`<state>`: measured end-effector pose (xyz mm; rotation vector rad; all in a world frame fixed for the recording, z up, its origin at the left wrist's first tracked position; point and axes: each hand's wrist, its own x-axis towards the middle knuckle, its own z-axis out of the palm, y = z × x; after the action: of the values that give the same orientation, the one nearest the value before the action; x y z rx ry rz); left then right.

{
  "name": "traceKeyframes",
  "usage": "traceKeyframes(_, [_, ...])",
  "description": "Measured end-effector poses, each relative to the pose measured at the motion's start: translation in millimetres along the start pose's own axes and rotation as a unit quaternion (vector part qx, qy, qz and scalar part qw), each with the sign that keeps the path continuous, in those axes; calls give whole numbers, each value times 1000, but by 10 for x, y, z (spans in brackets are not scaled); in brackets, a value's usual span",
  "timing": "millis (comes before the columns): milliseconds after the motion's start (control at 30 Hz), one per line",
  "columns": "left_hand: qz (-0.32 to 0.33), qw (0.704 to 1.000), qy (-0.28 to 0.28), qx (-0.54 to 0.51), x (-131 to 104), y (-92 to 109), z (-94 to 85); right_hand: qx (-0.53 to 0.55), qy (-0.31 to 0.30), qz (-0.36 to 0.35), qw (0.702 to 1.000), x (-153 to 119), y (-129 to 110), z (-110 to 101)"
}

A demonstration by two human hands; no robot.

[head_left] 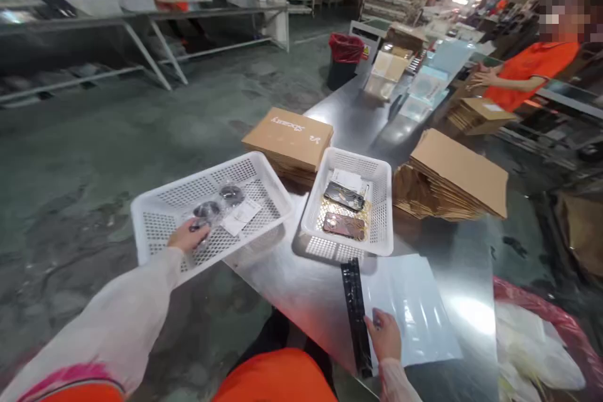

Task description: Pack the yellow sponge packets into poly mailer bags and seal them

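Observation:
My left hand (188,236) reaches into a white perforated plastic basket (157,191) at the table's left edge. Its fingers are closed on a clear plastic packet (208,212) with dark round items inside; their exact kind is unclear. A white paper slip (241,216) lies beside the packet. On the metal table my right hand (386,334) rests at a white mailing bag (414,308) with a black strip, thumb and fingers pinched at its edge. A second white basket (385,201) holds a dark phone case (345,195) and a brownish phone case (343,226).
Flat cardboard stacks stand behind the baskets (294,138) and at right (461,169). Light-blue packages (431,81) lie farther along the metal table (277,276). A red-lined bin (537,339) stands at lower right. A person in orange (532,75) holds cardboard at right.

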<state>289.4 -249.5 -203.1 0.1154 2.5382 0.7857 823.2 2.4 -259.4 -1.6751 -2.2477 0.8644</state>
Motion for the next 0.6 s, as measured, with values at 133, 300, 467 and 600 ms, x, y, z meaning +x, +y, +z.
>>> traceKeyframes(133, [12,933,-69,-353,-399,-43,-197,19,-8,-2,1000,3,-3,24])
traceKeyframes(300, [38,802,-322,-502,-1264,481,331,49,-7,0,999,50,42,-50])
traceKeyframes(467, [-9,673,-547,-498,-2288,1236,1786,100,36,4,994,90,-29,-176])
traceKeyframes(600, [-32,708,-548,-444,-2781,1474,2718,160,89,-59,981,-7,-230,-392])
